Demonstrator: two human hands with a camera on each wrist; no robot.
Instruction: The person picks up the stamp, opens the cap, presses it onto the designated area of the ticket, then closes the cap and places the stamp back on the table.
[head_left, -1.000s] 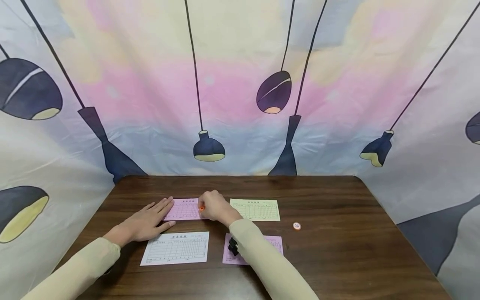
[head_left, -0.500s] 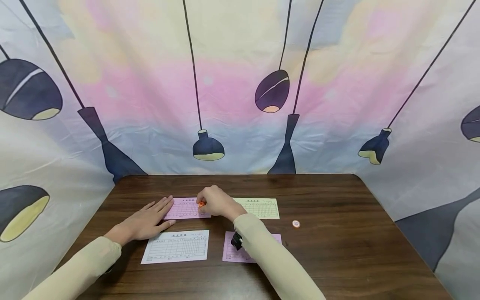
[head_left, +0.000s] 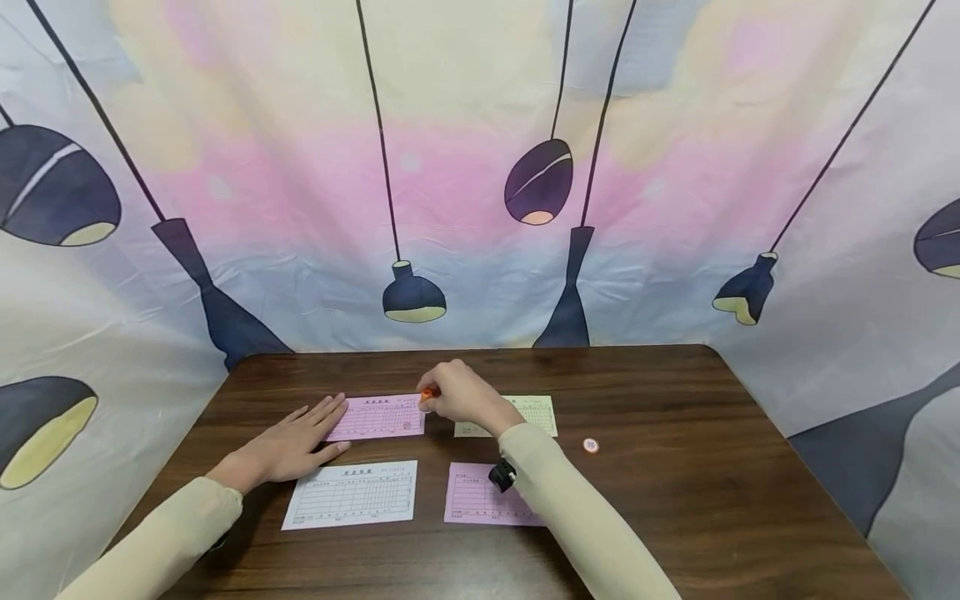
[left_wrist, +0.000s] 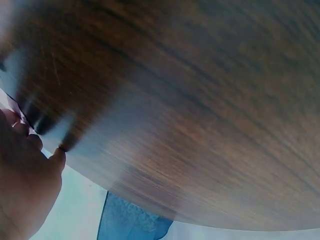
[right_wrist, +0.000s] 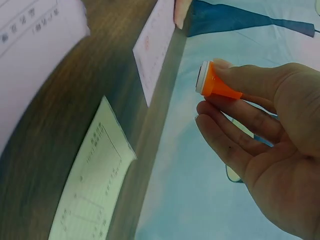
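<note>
My left hand [head_left: 292, 442] lies flat with straight fingers on the left end of a pink printed form [head_left: 378, 417] at the back of the table. A faint red stamp mark shows near that form's lower right corner. Between thumb and fingers my right hand [head_left: 461, 392] pinches a small orange stamp [right_wrist: 220, 84], raised above the table near the pink form's right end. Its pale rim and darker face point left in the right wrist view. Behind the right hand and wrist, a pale green form [head_left: 532, 414] is partly hidden.
A white form [head_left: 352, 496] lies at the front left, and a second pink form [head_left: 476, 496] beside it is partly covered by my right sleeve. A small round orange-and-white piece [head_left: 591, 446] lies to the right. A painted cloth [head_left: 480, 167] hangs behind the table [head_left: 675, 500].
My right hand has lifted the orange stamp off the pink form and moved up and right, uncovering a red mark there. The left hand has stayed in place.
</note>
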